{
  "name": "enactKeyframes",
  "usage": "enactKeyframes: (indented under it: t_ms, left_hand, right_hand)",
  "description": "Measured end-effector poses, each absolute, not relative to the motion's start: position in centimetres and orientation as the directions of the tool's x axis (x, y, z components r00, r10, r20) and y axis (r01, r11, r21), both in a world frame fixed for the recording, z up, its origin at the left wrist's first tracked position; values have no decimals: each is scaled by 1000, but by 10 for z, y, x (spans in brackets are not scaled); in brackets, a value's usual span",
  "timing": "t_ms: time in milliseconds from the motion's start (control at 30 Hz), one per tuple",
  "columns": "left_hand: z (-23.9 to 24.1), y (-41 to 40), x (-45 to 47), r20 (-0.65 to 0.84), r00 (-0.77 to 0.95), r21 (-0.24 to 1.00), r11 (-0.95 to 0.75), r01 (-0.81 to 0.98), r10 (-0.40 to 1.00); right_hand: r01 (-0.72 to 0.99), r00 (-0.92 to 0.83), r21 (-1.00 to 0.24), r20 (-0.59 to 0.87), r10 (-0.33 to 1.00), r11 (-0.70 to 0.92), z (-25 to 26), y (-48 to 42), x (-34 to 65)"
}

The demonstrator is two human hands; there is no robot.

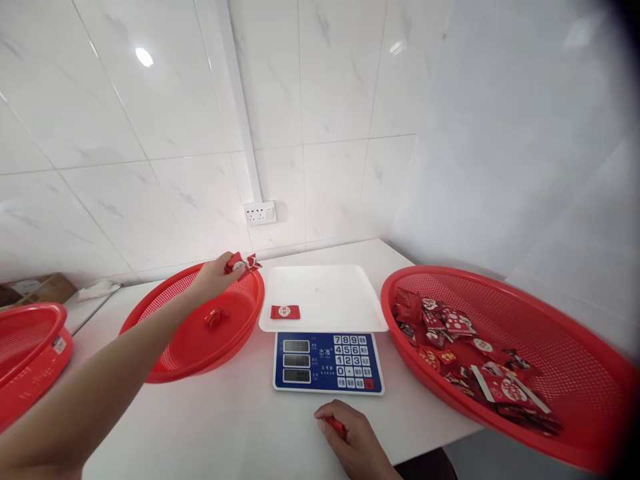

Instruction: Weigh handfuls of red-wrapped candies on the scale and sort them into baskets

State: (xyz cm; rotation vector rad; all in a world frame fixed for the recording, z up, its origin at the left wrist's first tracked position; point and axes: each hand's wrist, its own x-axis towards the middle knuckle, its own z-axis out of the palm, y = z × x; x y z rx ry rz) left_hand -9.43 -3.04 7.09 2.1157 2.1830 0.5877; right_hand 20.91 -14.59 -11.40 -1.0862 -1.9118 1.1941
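Observation:
Over the far rim of the left red basket point(175, 333), my left hand point(216, 275) is closed on several red candy packets point(243, 263). One small red packet point(215, 317) lies inside that basket below my forearm. My right hand point(353, 437) rests near the table's front, curled around a red candy packet point(336, 427) that is partly hidden by the fingers. Between the two baskets stands a digital scale point(327, 363) with a blue keypad and a white weighing tray point(325, 287). A single red packet point(285, 312) lies flat at the tray's front left.
On the right, a large red basket point(505, 283) holds several red and brown packets point(450, 320). Another red basket point(37, 373) stands at the far left, with a cardboard box point(45, 292) behind it. A wall socket point(260, 213) is on the tiled wall behind the white table point(240, 427).

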Motion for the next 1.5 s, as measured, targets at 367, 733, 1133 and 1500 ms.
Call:
enactKeyframes:
  t_ms: [367, 733, 1133, 1500]
  left_hand:
    - [31, -48, -50, 41, 300, 113, -303, 946, 953]
    - [35, -43, -39, 79, 318, 117, -325, 938, 945]
    - [-1, -126, -69, 37, 1, 108, -5, 994, 999]
    - [-49, -132, -70, 721, 74, 160, -270, 949, 689]
  right_hand:
    - [335, -471, -909, 65, 880, 246, -113, -146, 209]
    - [364, -432, -902, 56, 900, 231, -109, -149, 208]
    - [422, -420, -887, -7, 908, 188, -120, -147, 207]
    - [430, -368, -749, 365, 855, 505, -18, -83, 186]
